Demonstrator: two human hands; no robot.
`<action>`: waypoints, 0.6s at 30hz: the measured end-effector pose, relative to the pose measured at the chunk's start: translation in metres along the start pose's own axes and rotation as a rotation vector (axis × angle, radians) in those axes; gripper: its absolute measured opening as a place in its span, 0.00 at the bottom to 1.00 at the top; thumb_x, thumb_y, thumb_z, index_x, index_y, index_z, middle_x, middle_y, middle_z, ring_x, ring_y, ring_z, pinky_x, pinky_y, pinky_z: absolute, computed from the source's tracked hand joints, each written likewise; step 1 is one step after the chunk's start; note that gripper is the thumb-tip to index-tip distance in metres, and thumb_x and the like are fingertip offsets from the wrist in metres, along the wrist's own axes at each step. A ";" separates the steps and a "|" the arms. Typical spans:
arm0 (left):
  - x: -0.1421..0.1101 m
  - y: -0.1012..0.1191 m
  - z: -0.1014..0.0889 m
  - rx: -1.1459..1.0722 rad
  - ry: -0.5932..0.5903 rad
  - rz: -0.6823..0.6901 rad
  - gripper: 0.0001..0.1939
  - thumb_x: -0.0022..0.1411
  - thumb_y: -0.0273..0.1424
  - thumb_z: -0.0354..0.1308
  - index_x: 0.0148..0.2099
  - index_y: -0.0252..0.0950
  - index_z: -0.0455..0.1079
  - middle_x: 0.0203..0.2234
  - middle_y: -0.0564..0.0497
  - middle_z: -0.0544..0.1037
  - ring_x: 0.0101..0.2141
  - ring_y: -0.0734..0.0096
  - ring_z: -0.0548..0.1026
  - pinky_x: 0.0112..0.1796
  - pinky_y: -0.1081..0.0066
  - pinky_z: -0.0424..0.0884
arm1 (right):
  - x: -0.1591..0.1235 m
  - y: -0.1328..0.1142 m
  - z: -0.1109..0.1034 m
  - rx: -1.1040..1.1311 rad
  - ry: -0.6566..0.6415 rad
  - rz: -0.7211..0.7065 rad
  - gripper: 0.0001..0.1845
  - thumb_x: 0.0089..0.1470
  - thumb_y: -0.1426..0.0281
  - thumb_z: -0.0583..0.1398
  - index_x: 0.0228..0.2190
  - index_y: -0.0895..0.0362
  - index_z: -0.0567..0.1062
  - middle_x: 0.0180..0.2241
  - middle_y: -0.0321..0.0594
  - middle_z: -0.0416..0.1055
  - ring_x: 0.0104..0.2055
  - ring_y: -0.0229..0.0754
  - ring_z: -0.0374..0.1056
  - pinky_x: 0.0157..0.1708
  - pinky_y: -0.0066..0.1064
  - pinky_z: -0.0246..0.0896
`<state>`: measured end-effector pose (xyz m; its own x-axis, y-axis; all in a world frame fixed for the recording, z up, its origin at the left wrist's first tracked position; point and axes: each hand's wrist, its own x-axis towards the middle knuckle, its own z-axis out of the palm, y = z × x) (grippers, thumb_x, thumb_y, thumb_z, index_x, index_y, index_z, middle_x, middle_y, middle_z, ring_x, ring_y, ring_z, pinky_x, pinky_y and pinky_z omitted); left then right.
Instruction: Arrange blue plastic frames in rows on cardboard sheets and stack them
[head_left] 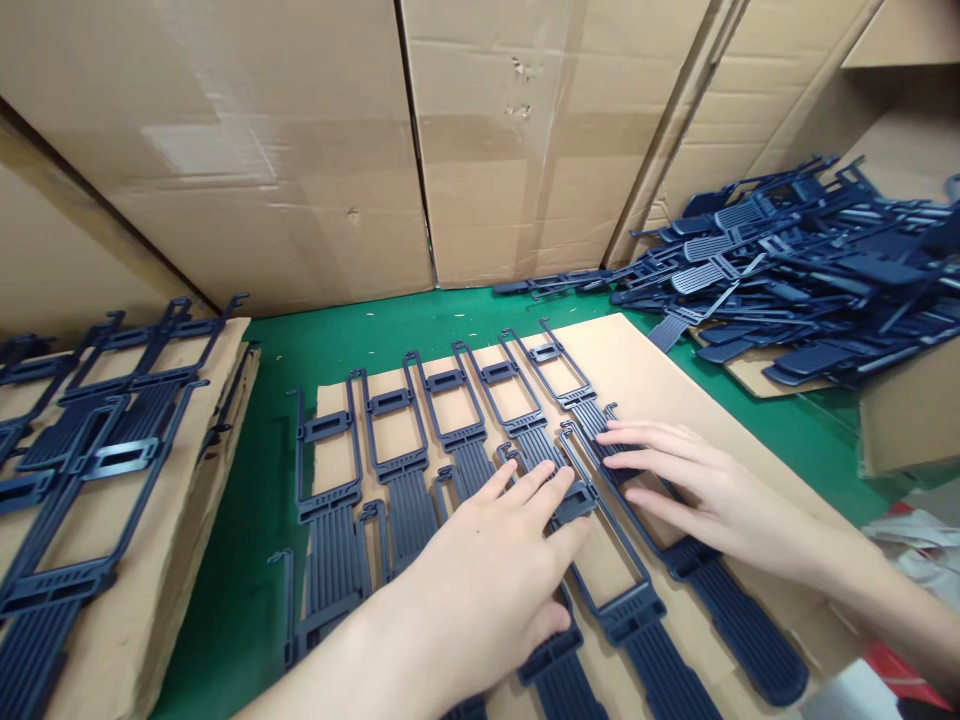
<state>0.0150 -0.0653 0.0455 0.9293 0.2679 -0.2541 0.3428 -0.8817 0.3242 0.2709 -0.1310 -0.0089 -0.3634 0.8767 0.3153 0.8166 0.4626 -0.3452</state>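
The left hand (pixel 480 575) lies palm down with its fingers spread, their tips on the dark plastic frames near a small slider (pixel 576 500); it looks open, gripping nothing. The right hand (pixel 712 490) has its fingers apart and lightly curved over the outermost near frame (pixel 750 630), its thumb out of sight, so I cannot tell whether it pinches a rail. Both frames lie flat on the cardboard sheet (pixel 675 390), inside its right edge. Each is probably light and fairly stiff, with smooth rails that may slide easily; the thin end hooks look likeliest to snag or snap. The sturdiest hold is likely the slotted crossbar (pixel 634 610), above the ribbed tongue. Five more line the sheet's far edge, others fill a cardboard stack (pixel 172 520) along its left, and a tangled heap (pixel 810 260) sits on the green desk (pixel 360 330) beyond its far right corner
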 end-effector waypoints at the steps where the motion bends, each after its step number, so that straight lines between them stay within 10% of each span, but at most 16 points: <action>1: 0.000 0.000 0.000 0.002 0.004 0.002 0.32 0.62 0.39 0.62 0.65 0.37 0.60 0.68 0.39 0.50 0.67 0.52 0.48 0.65 0.50 0.48 | -0.001 0.000 0.001 0.002 -0.005 0.004 0.13 0.63 0.70 0.56 0.49 0.53 0.72 0.54 0.44 0.69 0.61 0.46 0.61 0.57 0.42 0.63; 18: 0.001 0.000 -0.001 -0.008 -0.003 -0.009 0.31 0.62 0.39 0.62 0.64 0.38 0.62 0.68 0.40 0.49 0.67 0.53 0.47 0.65 0.50 0.47 | -0.015 0.004 0.000 -0.021 0.037 -0.017 0.10 0.62 0.75 0.56 0.44 0.54 0.73 0.50 0.44 0.71 0.55 0.43 0.65 0.53 0.38 0.65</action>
<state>0.0159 -0.0645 0.0467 0.9258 0.2749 -0.2595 0.3524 -0.8759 0.3295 0.2794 -0.1424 -0.0145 -0.3607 0.8631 0.3535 0.8199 0.4741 -0.3209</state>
